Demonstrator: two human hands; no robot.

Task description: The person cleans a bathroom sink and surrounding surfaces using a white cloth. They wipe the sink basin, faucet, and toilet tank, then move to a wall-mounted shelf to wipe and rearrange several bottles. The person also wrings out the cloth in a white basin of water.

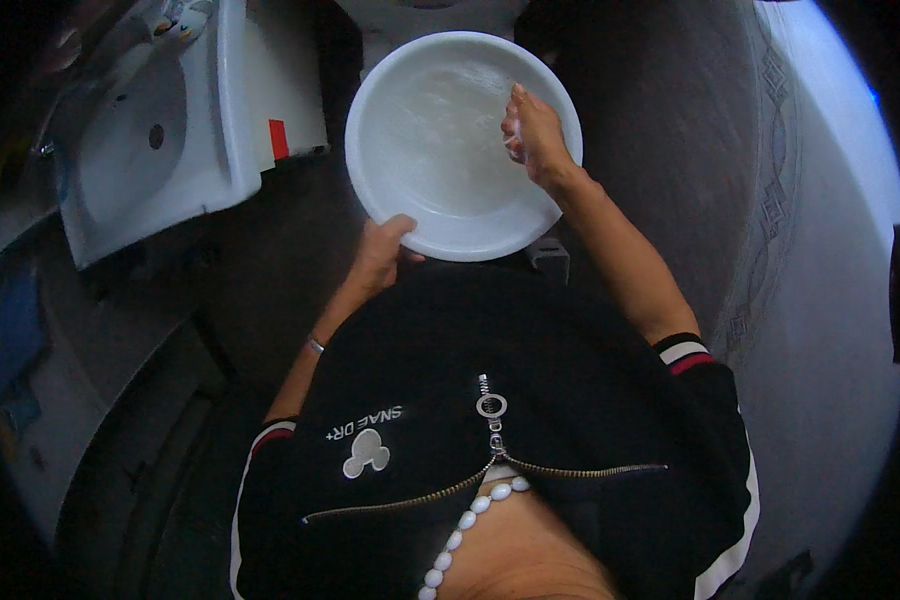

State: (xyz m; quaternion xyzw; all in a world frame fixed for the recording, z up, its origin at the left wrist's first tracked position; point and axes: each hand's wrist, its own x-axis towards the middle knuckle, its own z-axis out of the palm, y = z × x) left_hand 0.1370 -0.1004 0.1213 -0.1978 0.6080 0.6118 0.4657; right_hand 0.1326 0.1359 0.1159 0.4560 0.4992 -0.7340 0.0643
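Observation:
A round white basin [460,237] stands in front of me, with cloudy, whitish water in it. My left hand [381,250] grips its near-left rim, the thumb over the edge and the fingers underneath. Above the water at the basin's right side is my right hand [536,138], its fingers curled in and wet with white suds. Whether anything lies inside those fingers is hidden from this angle. The right wrist passes over the basin's right rim.
A white washbasin [205,130] with a drain hole juts out at the left. Beside it is a pale cabinet panel [285,75] with a red patch [279,139]. A patterned border runs along the wall [775,130] at the right. Below the basin's near-right edge sits a small grey support [550,258].

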